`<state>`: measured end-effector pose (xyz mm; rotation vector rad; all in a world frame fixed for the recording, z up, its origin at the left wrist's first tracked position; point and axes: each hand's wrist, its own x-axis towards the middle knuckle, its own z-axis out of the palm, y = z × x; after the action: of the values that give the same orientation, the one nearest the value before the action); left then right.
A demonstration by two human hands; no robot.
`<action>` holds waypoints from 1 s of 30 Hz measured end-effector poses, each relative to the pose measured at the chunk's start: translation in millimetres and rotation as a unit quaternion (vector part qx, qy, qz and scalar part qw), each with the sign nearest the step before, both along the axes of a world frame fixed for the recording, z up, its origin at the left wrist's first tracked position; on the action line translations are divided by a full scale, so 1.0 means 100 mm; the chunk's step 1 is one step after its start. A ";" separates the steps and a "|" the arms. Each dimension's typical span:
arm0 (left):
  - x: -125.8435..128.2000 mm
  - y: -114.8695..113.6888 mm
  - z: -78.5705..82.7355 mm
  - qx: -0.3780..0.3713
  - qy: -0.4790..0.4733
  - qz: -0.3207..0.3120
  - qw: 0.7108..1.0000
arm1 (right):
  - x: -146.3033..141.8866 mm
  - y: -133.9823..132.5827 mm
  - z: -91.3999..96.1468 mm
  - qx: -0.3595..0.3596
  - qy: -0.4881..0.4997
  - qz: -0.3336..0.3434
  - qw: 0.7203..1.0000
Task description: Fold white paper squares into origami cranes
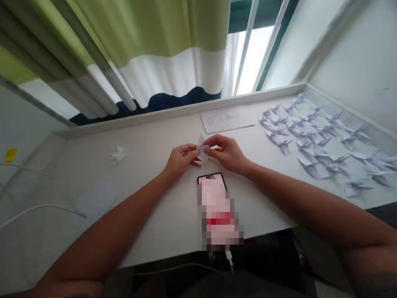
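Between my two hands is a small piece of folded white paper (pixel 201 142), its pointed tip facing up and away from me. My left hand (pixel 182 158) pinches its left side with thumb and fingers. On the right side, the thumb and index finger of my right hand (pixel 226 152) grip the paper near its middle. Fingers cover part of the folds. Just below the hands lies a phone (pixel 217 203) with a lit screen, mostly blurred out.
Many folded paper cranes (pixel 319 132) crowd the right of the white desk (pixel 149 231). A stack of written sheets (pixel 228 119) lies behind my hands. Crumpled paper (pixel 118 155) and a pale sheet (pixel 97 198) are at left, near a white cable (pixel 43 207). Curtains (pixel 155 41) hang behind.
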<state>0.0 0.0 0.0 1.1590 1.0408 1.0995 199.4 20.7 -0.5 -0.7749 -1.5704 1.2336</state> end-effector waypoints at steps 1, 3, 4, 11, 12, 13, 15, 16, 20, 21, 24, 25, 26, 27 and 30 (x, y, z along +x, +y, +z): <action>0.00 0.00 -0.01 0.001 0.003 0.000 1.000 | 0.00 0.00 0.00 -0.004 0.000 0.005 1.000; 0.01 0.01 -0.02 0.004 0.006 0.001 1.000 | 0.00 0.00 0.00 -0.009 -0.001 0.010 1.000; 0.01 0.01 -0.03 0.006 0.007 0.002 1.000 | 0.00 0.00 0.00 -0.010 -0.003 0.010 1.000; 0.04 -0.01 -0.02 0.013 0.006 0.014 1.000 | 0.01 0.02 -0.02 -0.012 -0.029 0.007 0.999; 0.04 -0.02 -0.01 0.010 0.009 0.014 1.000 | 0.02 0.02 -0.02 -0.015 -0.030 0.014 0.999; 0.04 -0.02 -0.01 0.008 0.010 0.014 1.000 | 0.02 0.02 -0.01 -0.014 -0.033 0.020 0.999; 0.03 -0.02 0.00 0.006 0.010 0.016 1.000 | 0.03 0.01 0.00 0.011 -0.049 0.024 0.998; 0.03 -0.02 0.01 0.006 0.009 0.017 1.000 | 0.04 0.01 0.01 0.034 -0.059 0.021 0.997; 0.02 -0.03 0.04 0.003 0.002 0.017 1.000 | 0.06 -0.01 0.05 0.112 -0.093 0.013 0.989; 0.02 -0.04 0.04 0.000 -0.002 0.015 1.000 | 0.07 -0.01 0.05 0.119 -0.098 0.013 0.988; 0.02 -0.04 0.05 0.000 -0.007 0.012 1.000 | 0.07 -0.02 0.07 0.123 -0.106 0.011 0.987; 0.02 -0.04 0.05 0.002 -0.004 0.012 1.000 | 0.07 -0.02 0.07 0.118 -0.103 0.012 0.988; 0.02 -0.04 0.05 0.005 -0.002 0.011 1.000 | 0.07 -0.02 0.07 0.110 -0.097 0.013 0.989; 0.03 -0.04 0.04 0.006 0.001 0.009 1.000 | 0.07 -0.02 0.07 0.096 -0.089 0.015 0.991; 0.03 -0.04 0.02 0.008 0.002 0.006 1.000 | 0.04 -0.02 0.05 0.035 -0.059 0.006 0.998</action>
<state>2.9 -4.5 2.2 1.1701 1.0443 1.1177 203.7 18.3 4.4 -0.8064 -1.7068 1.1533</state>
